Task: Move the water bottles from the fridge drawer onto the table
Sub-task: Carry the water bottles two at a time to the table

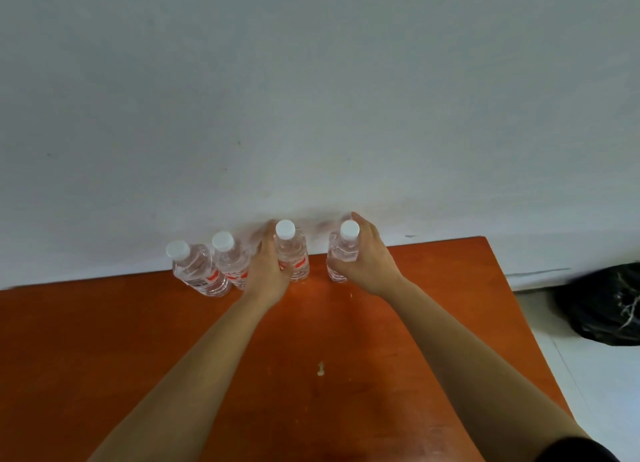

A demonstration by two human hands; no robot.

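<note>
bottles stand upright in a row of four along the far edge of the orange tabletop (173,340) by the wall, the left hand (268,271) with fingers wrapped around the third bottle (292,253) and the right hand (369,257) clasping the fourth bottle (341,257), two other bottles (214,267) untouched at left.

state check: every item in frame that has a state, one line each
Leftmost clear plastic water bottle with white cap: upright on table, capped, free.
Second clear bottle with red label: upright, capped, free.
Third clear bottle: upright, capped, gripped by left hand.
Fourth clear bottle: upright, capped, gripped by right hand.
Orange wooden table: bears all four bottles along the wall edge.
Black plastic bag: on floor, crumpled.
</note>
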